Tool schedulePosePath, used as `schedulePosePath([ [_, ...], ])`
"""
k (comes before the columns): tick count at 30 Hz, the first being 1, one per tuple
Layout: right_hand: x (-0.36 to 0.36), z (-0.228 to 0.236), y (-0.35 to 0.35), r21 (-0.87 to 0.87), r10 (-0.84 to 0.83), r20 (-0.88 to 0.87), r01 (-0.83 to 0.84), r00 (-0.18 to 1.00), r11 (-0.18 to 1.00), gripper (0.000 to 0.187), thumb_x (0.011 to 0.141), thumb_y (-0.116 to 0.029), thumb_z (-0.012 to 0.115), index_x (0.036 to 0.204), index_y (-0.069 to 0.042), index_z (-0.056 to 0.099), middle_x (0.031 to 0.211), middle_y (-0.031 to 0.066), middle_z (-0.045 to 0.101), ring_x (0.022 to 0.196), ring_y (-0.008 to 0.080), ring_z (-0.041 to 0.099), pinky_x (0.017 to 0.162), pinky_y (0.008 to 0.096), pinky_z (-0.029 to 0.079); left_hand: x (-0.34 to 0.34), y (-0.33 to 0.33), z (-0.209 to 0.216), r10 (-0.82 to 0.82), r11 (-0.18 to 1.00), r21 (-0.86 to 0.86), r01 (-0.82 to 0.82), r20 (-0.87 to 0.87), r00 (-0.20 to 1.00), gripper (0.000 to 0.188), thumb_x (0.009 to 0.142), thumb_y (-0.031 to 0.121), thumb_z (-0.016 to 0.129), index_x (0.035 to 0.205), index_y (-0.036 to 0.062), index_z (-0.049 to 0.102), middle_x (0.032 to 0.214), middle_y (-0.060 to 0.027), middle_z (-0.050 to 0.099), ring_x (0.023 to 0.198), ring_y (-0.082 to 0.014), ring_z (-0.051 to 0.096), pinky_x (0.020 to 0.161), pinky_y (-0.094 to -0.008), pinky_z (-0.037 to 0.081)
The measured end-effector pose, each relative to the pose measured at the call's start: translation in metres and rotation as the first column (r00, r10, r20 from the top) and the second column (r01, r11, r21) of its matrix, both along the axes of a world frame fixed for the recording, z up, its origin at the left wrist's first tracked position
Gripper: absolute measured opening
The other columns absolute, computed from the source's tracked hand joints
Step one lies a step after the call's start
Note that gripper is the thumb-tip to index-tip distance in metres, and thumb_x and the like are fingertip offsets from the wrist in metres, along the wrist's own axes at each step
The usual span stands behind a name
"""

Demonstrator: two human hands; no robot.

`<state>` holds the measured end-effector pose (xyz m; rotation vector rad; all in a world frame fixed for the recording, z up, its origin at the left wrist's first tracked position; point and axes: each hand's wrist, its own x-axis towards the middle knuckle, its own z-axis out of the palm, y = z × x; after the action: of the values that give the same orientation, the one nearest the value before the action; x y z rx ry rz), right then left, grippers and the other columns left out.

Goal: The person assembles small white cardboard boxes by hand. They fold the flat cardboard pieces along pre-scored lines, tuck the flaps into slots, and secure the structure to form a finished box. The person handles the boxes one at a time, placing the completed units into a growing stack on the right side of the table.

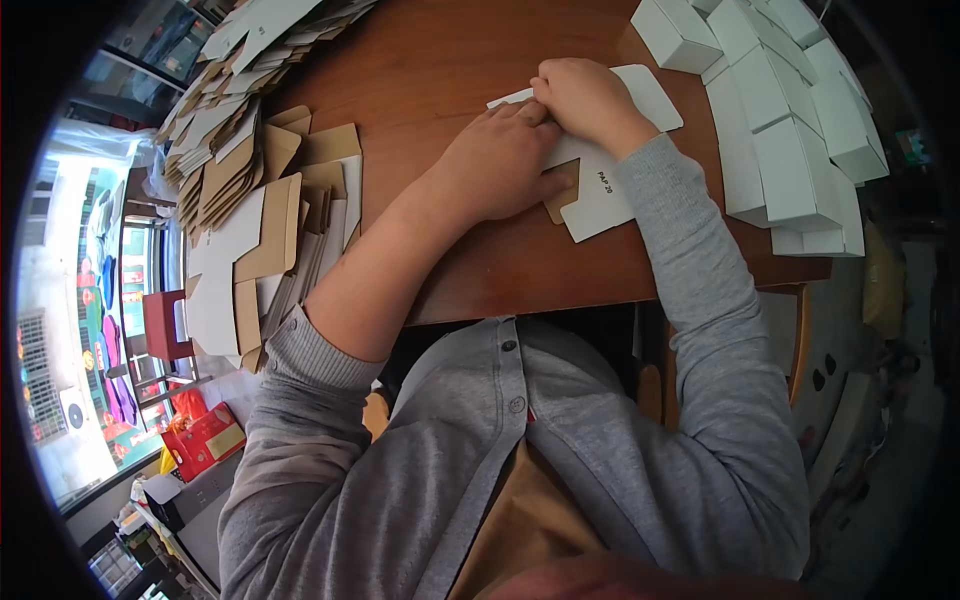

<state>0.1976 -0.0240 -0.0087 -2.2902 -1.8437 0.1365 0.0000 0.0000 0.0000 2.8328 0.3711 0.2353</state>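
A flat white carton blank (600,206) with a brown inner side lies on the table in front of me. My left hand (502,160) is closed on its left part, fingers bent over the card and the thumb on the brown inside near the close edge. Against those fingertips, my right hand (585,100) is curled closed on the carton's far part, its wrist crossing over the white card. The two hands touch, and the fold between their fingers is hidden.
Stacks of flattened cartons (225,250) rise along the table's left side. Several folded white boxes (790,165) are piled at the right edge. The brown wooden table (470,60) ends just before my body. A red bag (205,440) stands at the lower left.
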Motion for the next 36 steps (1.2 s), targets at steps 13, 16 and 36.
schedulePosePath([
  [13, 0.034, -0.002, -0.009, 0.058, -0.241, 0.105, 0.236, 0.965, 0.97, 0.039, 0.103, -0.033, 0.049, 0.099, -0.003, 0.072, 0.102, 0.017, 0.075, 0.097, 0.0376, 0.071, 0.088, 0.0506, 0.055, 0.001, 0.008, -0.014, 0.049, 0.994, 0.082, -0.066, 0.188, 0.981, 0.076, 0.082, 0.045, 0.083, 0.139, 0.0006, 0.06, 0.15, -0.0242, 0.053, 0.141, -0.0425, 0.049, 0.119, -0.0466, 0.039],
  [16, 0.028, 0.001, -0.01, 0.078, -0.208, 0.066, 0.203, 0.976, 0.976, 0.04, 0.104, -0.035, 0.051, 0.097, -0.002, 0.072, 0.098, 0.0166, 0.075, 0.093, 0.0369, 0.071, 0.083, 0.0501, 0.055, 0.004, 0.02, -0.019, 0.068, 0.992, 0.086, -0.097, 0.288, 0.955, 0.087, 0.075, 0.05, 0.088, 0.141, 0.0013, 0.058, 0.151, -0.0258, 0.052, 0.142, -0.0449, 0.047, 0.12, -0.0471, 0.037],
  [36, 0.023, 0.008, -0.015, 0.65, -0.056, -0.234, 0.199, 0.971, 0.733, 0.045, 0.096, -0.04, 0.074, 0.108, 0.002, 0.065, 0.107, 0.0143, 0.071, 0.095, 0.0246, 0.069, 0.083, 0.0376, 0.056, -0.02, 0.062, 0.014, 0.37, 0.923, -0.085, -0.376, 0.475, 0.799, 0.082, 0.069, 0.048, 0.088, 0.129, -0.0012, 0.064, 0.124, -0.0225, 0.064, 0.119, -0.038, 0.062, 0.1, -0.0442, 0.054],
])
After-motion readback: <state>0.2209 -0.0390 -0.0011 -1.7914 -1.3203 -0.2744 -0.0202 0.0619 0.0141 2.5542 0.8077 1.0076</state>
